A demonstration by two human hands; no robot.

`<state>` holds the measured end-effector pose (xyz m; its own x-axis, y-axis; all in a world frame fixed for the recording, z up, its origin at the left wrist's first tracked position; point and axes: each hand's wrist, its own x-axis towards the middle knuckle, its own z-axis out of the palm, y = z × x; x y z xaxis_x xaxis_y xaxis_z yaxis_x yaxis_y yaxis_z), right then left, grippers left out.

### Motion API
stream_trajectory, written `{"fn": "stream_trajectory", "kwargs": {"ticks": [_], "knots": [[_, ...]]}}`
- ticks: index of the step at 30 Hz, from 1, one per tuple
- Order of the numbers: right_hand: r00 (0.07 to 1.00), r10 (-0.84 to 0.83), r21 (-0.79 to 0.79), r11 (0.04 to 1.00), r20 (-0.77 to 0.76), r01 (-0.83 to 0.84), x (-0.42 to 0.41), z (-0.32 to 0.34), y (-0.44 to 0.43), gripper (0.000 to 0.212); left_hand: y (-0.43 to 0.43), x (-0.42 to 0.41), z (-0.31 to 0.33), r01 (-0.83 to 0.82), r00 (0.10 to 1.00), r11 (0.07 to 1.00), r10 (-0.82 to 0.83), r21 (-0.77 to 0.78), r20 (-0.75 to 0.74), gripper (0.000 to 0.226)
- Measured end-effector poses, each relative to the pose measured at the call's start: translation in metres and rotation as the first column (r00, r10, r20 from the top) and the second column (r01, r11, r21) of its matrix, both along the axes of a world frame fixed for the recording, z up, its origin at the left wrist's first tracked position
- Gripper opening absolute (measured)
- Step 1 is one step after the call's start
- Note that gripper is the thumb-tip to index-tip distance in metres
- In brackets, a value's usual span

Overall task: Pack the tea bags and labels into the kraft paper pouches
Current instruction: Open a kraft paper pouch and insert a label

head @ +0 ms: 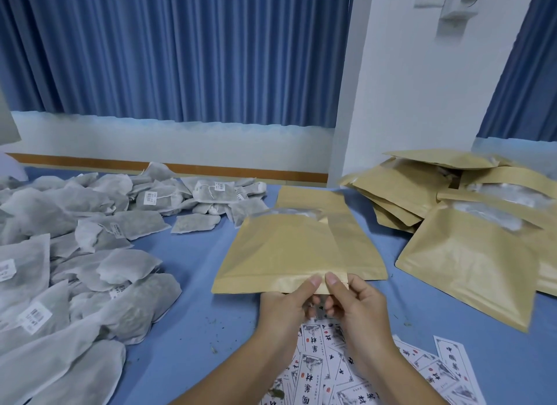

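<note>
A flat kraft paper pouch point(283, 250) lies in the middle of the blue table point(187, 329), its near edge toward me. My left hand point(286, 308) and my right hand point(355, 305) both pinch that near edge, thumbs on top and side by side. Another kraft pouch point(310, 199) lies partly under it, further back. A large heap of white tea bags point(75, 253) covers the left side. Printed labels point(346, 374) are spread under my wrists at the near edge.
A pile of kraft pouches point(470, 223) with clear windows fills the right side. Blue curtains point(180, 51) and a white pillar point(407, 88) stand behind the table. Small tea crumbs dot the blue surface near my left forearm.
</note>
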<state>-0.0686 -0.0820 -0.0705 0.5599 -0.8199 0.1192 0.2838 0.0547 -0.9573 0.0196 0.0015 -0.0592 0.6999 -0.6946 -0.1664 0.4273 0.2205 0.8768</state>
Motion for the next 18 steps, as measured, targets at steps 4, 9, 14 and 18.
{"fn": "stream_trajectory", "kwargs": {"ticks": [4,9,14,18], "knots": [[0.999,-0.032,-0.035,0.999,-0.015,0.032,-0.0024,0.0055,-0.0002,0.020,0.0004,0.0006,-0.0014,-0.051,0.995,0.997,0.046,-0.062,-0.088,0.023],[1.000,-0.020,-0.037,0.999,-0.018,0.019,-0.0035,0.0050,0.0026,0.017,0.0011,-0.0032,-0.0020,0.010,0.998,0.998,-0.014,-0.063,-0.058,0.023],[0.999,-0.036,-0.012,0.999,-0.003,0.036,-0.0033,0.0049,0.0019,0.008,0.0018,-0.0050,-0.0006,-0.017,0.994,0.995,0.006,-0.098,-0.109,0.020],[0.999,-0.039,0.101,0.994,0.023,0.037,-0.0038,0.0046,0.0029,0.019,0.0029,-0.0042,-0.0014,-0.003,0.995,0.995,-0.006,-0.097,-0.096,0.025]]}}
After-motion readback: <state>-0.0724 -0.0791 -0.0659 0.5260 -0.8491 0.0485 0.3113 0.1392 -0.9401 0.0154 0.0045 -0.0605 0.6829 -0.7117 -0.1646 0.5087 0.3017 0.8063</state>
